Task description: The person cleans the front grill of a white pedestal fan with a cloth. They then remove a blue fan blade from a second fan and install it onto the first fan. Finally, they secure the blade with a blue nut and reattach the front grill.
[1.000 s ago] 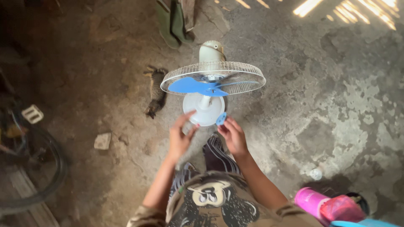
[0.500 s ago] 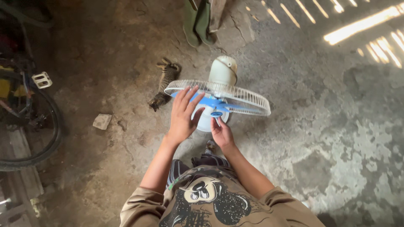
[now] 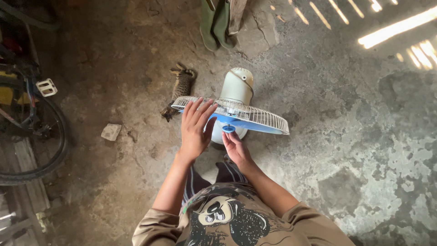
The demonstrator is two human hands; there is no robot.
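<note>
Fan (image 3: 232, 109) stands on the concrete floor (image 3: 364, 136), tipped face-up toward the camera, cream motor housing (image 3: 236, 84) behind the wire rear guard (image 3: 255, 116), front guard off. Change since a second ago: the small blue cap (image 3: 228, 129) was out in front of the fan base in the right hand; now it sits at the hub of the blue blade (image 3: 248, 125), so the cap looks to be going onto the spindle. Right hand (image 3: 236, 148) is pinched on that cap, fingertips closed around it. Left hand (image 3: 195, 127) came up from the base and now lies flat, fingers spread, on the left part of the guard and blade, pressing, not gripping, likely holding the blade from turning. Camera view also shifted; the pink things formerly right of the fan are out of frame. Room: right of the fan the floor is bare. Left of the fan, close to the guard rim, a striped cat (image 3: 180, 86) lies. Farther left a stone chunk (image 3: 110, 131), then a bicycle wheel (image 3: 41, 136). Beyond the fan, green boots (image 3: 216, 23). Person's knees are just below the fan base.
</note>
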